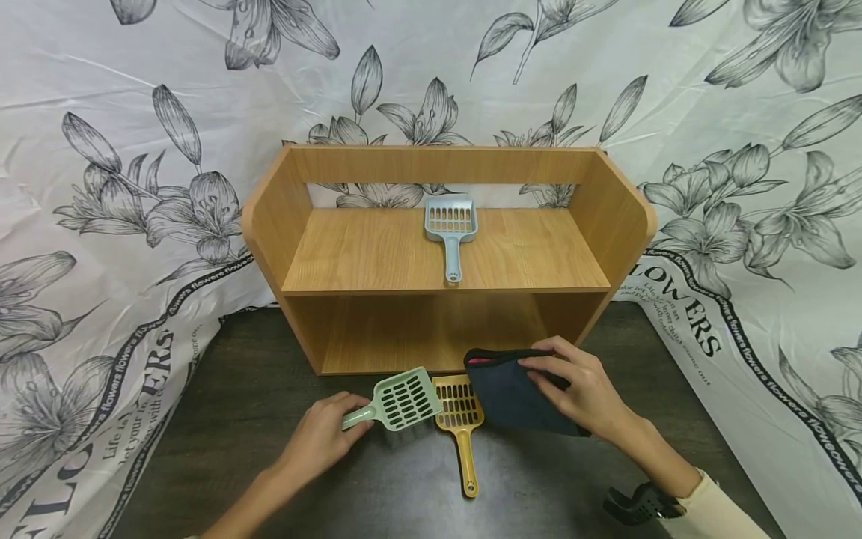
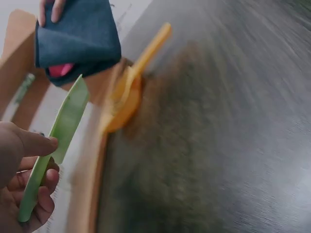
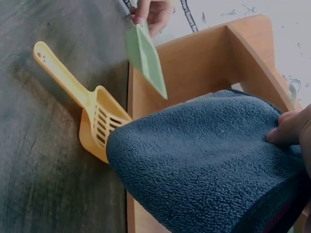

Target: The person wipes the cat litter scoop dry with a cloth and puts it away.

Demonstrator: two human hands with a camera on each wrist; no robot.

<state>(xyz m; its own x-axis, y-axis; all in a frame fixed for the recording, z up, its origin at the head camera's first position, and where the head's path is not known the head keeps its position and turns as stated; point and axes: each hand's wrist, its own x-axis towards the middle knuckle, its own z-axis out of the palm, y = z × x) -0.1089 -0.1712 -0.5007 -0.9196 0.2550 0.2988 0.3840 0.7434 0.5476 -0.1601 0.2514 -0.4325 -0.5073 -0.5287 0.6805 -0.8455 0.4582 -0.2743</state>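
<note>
My left hand [image 1: 328, 430] grips a light green slotted litter scoop [image 1: 406, 399] by its handle, blade toward the right. In the left wrist view its thin green side [image 2: 70, 114] shows between thumb and fingers. My right hand [image 1: 579, 382] pinches the edge of a folded dark blue fleecy cloth [image 1: 521, 404], with pink showing inside the fold. Between the two hands a yellow litter scoop [image 1: 465, 442] lies on the table, handle toward me. In the right wrist view the cloth [image 3: 204, 155] overlaps part of the yellow scoop's [image 3: 65, 77] slotted head.
A two-level wooden shelf [image 1: 377, 254] stands at the back of the dark table [image 1: 269, 404], just beyond both hands. On its upper board lies a light blue litter scoop [image 1: 453, 243]. White flower-printed fabric [image 1: 135, 247] hangs behind and at both sides.
</note>
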